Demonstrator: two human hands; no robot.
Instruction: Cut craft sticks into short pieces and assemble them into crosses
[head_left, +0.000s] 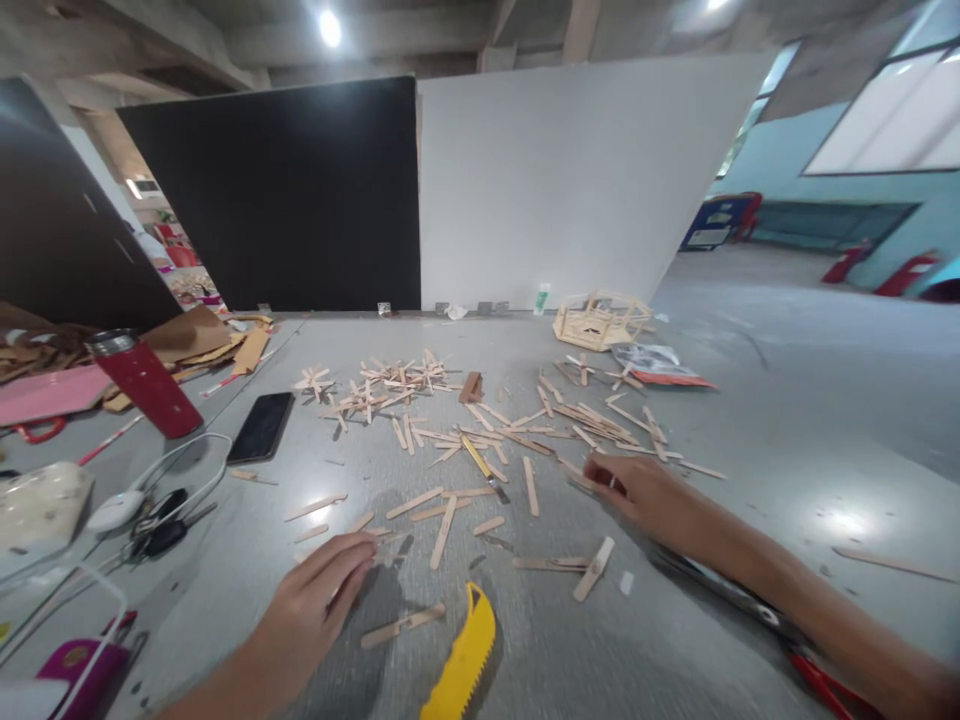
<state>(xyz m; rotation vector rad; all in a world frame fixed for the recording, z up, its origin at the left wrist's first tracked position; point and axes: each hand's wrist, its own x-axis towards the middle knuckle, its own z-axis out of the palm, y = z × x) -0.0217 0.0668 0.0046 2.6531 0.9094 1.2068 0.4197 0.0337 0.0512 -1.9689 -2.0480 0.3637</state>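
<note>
My left hand (311, 600) is low over the table at left of centre. Its fingers are drawn together at the tips, beside a small blurred piece; what they hold, if anything, I cannot make out. My right hand (619, 485) reaches in from the right, thumb and fingers closed on the end of a flat wooden craft stick (571, 466). Between the hands lie loose craft sticks (444, 532) and two sticks joined crosswise (592, 570). A yellow craft knife (480, 460) rests among the sticks, its blade pointing towards me.
A yellow tool with a toothed edge (463, 660) lies near me. Red-handled metal cutters (750, 605) sit beneath my right forearm. Leftward are a phone (262, 427), a red bottle (146, 385), keys (161, 530) and cables. A stick frame (600, 322) stands at the back.
</note>
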